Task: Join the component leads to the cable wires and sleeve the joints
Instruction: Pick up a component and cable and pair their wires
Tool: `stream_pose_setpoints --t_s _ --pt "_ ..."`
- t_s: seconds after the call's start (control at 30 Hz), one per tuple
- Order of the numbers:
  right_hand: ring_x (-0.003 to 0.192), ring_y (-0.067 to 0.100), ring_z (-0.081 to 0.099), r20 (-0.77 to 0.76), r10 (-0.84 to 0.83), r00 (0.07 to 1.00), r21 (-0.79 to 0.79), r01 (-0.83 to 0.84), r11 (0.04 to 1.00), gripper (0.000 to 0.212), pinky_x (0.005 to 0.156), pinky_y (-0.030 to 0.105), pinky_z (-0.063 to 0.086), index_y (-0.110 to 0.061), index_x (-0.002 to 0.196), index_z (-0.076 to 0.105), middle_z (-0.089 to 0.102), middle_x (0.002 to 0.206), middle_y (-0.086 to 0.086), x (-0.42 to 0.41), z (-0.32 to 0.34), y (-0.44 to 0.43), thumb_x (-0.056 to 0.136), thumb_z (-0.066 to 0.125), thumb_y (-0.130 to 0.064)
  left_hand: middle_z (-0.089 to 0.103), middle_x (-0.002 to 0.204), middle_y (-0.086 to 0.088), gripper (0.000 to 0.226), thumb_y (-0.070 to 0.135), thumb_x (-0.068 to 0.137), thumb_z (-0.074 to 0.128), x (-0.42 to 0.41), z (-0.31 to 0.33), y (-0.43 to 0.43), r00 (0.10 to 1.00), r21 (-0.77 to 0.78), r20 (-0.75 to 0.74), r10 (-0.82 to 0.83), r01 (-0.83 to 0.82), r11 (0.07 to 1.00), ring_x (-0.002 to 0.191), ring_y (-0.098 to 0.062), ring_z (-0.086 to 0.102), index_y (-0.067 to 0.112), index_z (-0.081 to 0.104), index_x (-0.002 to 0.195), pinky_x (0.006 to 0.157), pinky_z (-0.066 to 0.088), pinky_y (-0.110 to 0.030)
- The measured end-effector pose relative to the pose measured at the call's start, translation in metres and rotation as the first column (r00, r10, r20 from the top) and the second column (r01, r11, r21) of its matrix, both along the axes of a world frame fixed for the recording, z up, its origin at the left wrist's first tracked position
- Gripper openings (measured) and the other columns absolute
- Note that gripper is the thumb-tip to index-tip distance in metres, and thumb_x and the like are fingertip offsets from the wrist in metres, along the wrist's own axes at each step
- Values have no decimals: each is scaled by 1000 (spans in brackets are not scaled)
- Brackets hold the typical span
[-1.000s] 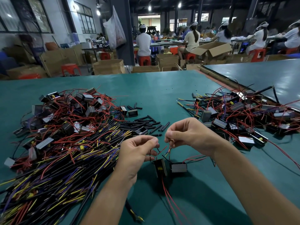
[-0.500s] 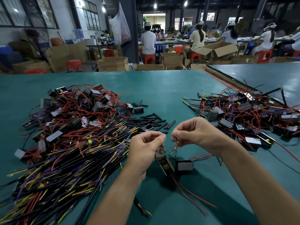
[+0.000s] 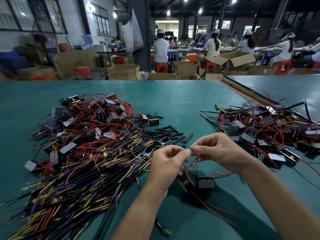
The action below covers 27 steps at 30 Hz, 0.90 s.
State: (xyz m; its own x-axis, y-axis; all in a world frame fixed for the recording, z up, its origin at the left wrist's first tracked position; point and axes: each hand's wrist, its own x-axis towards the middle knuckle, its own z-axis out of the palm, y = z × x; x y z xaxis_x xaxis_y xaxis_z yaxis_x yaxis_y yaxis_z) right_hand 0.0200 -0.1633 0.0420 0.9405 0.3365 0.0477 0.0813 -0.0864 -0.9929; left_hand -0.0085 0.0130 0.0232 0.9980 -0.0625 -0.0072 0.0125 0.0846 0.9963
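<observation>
Across the teal desk there's material everywhere. Biggest of all, on the left, is a sprawling heap of cables, black jackets with yellow, purple and red wires, and boxy components tangled on top toward the far side. Over on the right sits a smaller pile of the same parts in a red tangle. Between the two heaps, a scatter of short black sleeves lies loose on the desk. Front and centre, both hands are up off the surface, nearly fingertip to fingertip. The left hand pinches with thumb and forefinger, and the right hand does the same. Between them they grip the thin wire ends, red and yellow strands dangling just below the fingers. Directly beneath are two small parts side by side, the left one tilted, the right one flat on the desk. Red leads run from them toward the near edge.
</observation>
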Motion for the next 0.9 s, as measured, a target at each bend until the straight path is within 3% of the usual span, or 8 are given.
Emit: stream_pose_setpoints --t_s 0.13,0.27,0.5,0.6,0.73,0.9 --pt "67 26 58 -3 -9 1000 35 10 999 18 64 27 56 -4 77 77 65 73 22 1 -2 3 67 77 -19 69 64 0 12 9 77 78 -3 2 1 999 -2 14 -39 39 999 48 -9 56 9 67 81 44 43 -18" --pt "67 26 58 -8 18 1000 57 -18 998 23 67 30 55 -2 81 77 67 78 25 -1 0 6 69 77 -22 69 62 -5 18 -2 74 78 -3 2 0 1000 -31 20 -3 4 1000 45 -9 58 8 62 75 41 40 -15" --pt "74 29 59 13 61 998 68 -62 996 10 72 32 55 -3 85 76 67 79 23 1 -3 4 79 72 -10 76 81 -8 8 13 83 70 -2 1 0 997 8 31 -65 64 998 50 -11 56 14 70 75 41 38 -19" --pt "78 30 59 25 100 995 71 -102 992 6 74 30 56 -7 85 77 67 88 27 1 -3 5 82 72 -6 75 77 -10 9 8 78 74 -5 4 1 992 8 67 -104 104 995 53 -8 58 13 74 70 45 41 -17" --pt "66 19 61 -18 168 986 112 -165 980 10 70 26 56 -8 86 76 70 78 16 2 0 -1 76 75 -10 73 69 -6 17 -1 76 74 -5 6 0 990 7 92 -104 104 995 55 -5 59 14 76 67 48 43 -15" --pt "64 16 60 -25 180 983 69 -178 982 11 69 25 56 -5 84 75 68 72 9 2 2 -8 77 74 -13 66 60 0 20 -6 76 70 -7 7 -3 991 65 103 -85 78 995 50 -7 51 12 74 67 46 40 -14"
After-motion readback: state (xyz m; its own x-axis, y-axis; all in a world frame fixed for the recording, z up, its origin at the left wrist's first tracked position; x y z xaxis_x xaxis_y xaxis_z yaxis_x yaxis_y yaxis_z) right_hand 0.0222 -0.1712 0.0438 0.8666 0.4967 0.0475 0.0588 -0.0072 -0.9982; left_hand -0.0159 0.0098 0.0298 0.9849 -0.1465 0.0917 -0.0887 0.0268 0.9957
